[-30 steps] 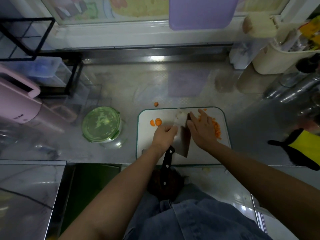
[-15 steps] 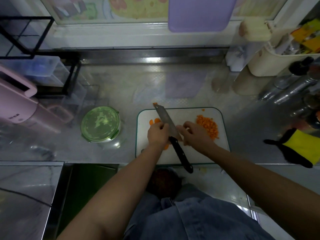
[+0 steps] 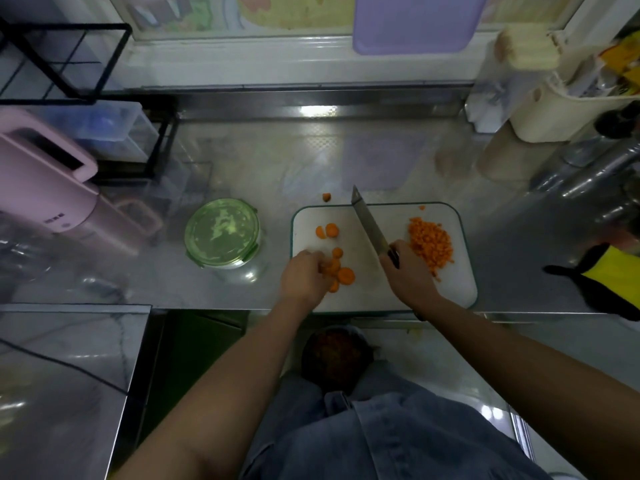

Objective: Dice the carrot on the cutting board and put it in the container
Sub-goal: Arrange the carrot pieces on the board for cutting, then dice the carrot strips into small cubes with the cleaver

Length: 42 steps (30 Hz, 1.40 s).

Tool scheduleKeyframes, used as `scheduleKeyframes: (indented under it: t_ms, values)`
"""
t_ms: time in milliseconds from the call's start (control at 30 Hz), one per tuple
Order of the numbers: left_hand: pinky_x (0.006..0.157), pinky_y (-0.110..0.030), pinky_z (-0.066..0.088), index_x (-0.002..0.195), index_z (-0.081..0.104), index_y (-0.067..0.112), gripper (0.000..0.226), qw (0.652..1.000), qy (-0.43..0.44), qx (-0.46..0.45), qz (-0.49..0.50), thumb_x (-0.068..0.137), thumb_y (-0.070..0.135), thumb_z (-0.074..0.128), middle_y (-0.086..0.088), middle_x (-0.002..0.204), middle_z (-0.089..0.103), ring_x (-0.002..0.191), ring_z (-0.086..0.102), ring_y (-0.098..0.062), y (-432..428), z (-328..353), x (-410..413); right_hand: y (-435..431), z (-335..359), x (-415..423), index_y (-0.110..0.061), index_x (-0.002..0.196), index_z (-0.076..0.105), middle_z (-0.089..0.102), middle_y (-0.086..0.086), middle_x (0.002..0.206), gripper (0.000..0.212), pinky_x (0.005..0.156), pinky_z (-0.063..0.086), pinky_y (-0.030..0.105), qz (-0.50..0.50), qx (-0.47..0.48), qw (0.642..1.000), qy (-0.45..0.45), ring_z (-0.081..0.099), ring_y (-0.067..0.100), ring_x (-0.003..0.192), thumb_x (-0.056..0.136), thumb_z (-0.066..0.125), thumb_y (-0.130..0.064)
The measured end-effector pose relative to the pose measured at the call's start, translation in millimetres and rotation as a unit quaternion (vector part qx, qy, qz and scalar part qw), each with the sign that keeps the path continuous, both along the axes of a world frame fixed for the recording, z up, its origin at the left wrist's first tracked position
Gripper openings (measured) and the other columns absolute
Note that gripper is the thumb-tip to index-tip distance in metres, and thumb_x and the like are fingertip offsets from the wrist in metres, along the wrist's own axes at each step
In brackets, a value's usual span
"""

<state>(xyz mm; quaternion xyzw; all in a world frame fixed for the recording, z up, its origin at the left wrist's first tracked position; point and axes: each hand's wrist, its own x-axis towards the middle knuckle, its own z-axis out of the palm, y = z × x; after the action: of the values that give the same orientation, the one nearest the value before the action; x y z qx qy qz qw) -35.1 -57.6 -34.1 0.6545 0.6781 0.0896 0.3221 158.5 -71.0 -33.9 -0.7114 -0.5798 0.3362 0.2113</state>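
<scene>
A white cutting board [image 3: 457,289] with a green rim lies on the steel counter. A heap of diced carrot [image 3: 431,245] sits on its right side. Round carrot slices [image 3: 345,276] lie at its left, with two more slices [image 3: 327,231] farther back. My left hand [image 3: 304,275] curls its fingers round some of the near slices. My right hand [image 3: 410,275] grips the handle of a knife [image 3: 369,225], whose blade points away over the board's middle. A round container with a green lid [image 3: 221,232] stands left of the board.
One carrot piece [image 3: 326,197] lies on the counter behind the board. A pink appliance [image 3: 45,181] and a black wire rack [image 3: 69,64] stand at the left. A cream bin [image 3: 554,109] and a yellow-and-black glove [image 3: 609,278] are at the right.
The knife went from lying flat under both hands to being held by my right hand, blade pointing away. My left hand moved left and down onto the carrot slices.
</scene>
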Motion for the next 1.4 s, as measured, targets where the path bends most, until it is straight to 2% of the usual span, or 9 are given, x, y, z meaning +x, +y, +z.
scheduleKeyframes:
  t_ms: [100,200,300,433,600,667,800,1133,1400]
  values:
    - [0.074,-0.032,0.045,0.111,0.064,0.018,0.032,0.997,0.055,0.026,-0.045,0.082,0.029,0.07,-0.006,0.109,0.054,0.099,0.054,-0.021,-10,-10,-7,-5,-6,-3,-0.012,0.09,0.035,0.038,0.002,0.064,0.012,0.05,0.031,0.031,0.022,-0.019,0.998,-0.056,0.041,0.019,0.054,0.098,0.043,-0.017]
    - [0.076,-0.032,0.044,0.108,0.063,0.014,0.03,0.994,0.078,0.052,-0.051,0.084,0.03,0.067,-0.007,0.11,0.054,0.1,0.055,-0.023,-14,-13,-3,0,-7,-8,-0.008,0.102,0.039,0.034,-0.003,0.066,0.006,0.052,0.031,0.031,0.03,-0.039,0.995,-0.084,0.042,0.02,0.06,0.098,0.041,-0.012]
    - [0.075,-0.032,0.043,0.104,0.062,0.013,0.026,0.994,0.081,0.058,-0.045,0.087,0.033,0.062,-0.006,0.107,0.055,0.098,0.055,-0.023,-15,-17,2,4,-8,-10,-0.002,0.112,0.042,0.037,-0.002,0.07,0.018,0.058,0.035,0.035,0.029,-0.051,0.994,-0.094,0.046,0.025,0.07,0.097,0.04,-0.012]
    - [0.07,-0.031,0.043,0.097,0.061,0.013,0.024,0.994,0.079,0.061,-0.054,0.086,0.034,0.061,-0.005,0.099,0.057,0.095,0.055,-0.021,-14,-18,3,3,-10,-11,-0.001,0.117,0.04,0.042,0.002,0.074,0.024,0.059,0.035,0.033,0.026,-0.056,0.994,-0.09,0.046,0.025,0.071,0.097,0.039,-0.014]
    - [0.072,-0.029,0.042,0.096,0.063,0.015,0.028,0.99,0.067,0.111,-0.052,0.081,0.039,0.065,-0.002,0.097,0.057,0.096,0.053,-0.018,-6,-14,5,4,-12,-8,0.0,0.112,0.041,0.035,-0.003,0.066,0.019,0.057,0.033,0.033,0.024,-0.045,0.996,-0.08,0.046,0.025,0.067,0.097,0.04,-0.01]
    - [0.073,-0.027,0.04,0.099,0.063,0.019,0.029,0.991,0.065,0.093,-0.065,0.081,0.041,0.066,-0.001,0.099,0.059,0.097,0.054,-0.017,0,-11,9,4,-13,-7,0.0,0.111,0.042,0.035,-0.003,0.065,0.018,0.056,0.033,0.034,0.026,-0.039,0.996,-0.075,0.045,0.025,0.066,0.096,0.04,-0.01]
    - [0.073,-0.03,0.043,0.099,0.062,0.019,0.025,0.987,0.093,0.067,-0.113,0.082,0.037,0.063,-0.004,0.1,0.06,0.098,0.054,-0.02,1,-10,15,4,-14,-5,-0.001,0.109,0.042,0.035,-0.003,0.064,0.017,0.056,0.032,0.034,0.03,-0.034,0.996,-0.078,0.045,0.025,0.065,0.096,0.041,-0.011]
    - [0.071,-0.031,0.042,0.11,0.054,0.014,0.03,0.962,0.165,0.106,-0.191,0.088,0.034,0.054,-0.006,0.107,0.055,0.101,0.05,-0.022,-3,-14,15,6,-14,-1,-0.001,0.11,0.04,0.036,-0.002,0.064,0.018,0.055,0.033,0.033,0.036,-0.039,0.996,-0.077,0.044,0.024,0.063,0.096,0.043,-0.012]
    - [0.075,-0.033,0.045,0.107,0.06,0.016,0.034,0.985,0.082,0.104,-0.107,0.081,0.038,0.063,-0.004,0.102,0.06,0.1,0.054,-0.021,1,-9,21,4,-13,6,-0.008,0.093,0.038,0.037,-0.001,0.063,0.007,0.053,0.03,0.034,0.035,-0.019,0.996,-0.076,0.044,0.024,0.059,0.096,0.043,-0.012]
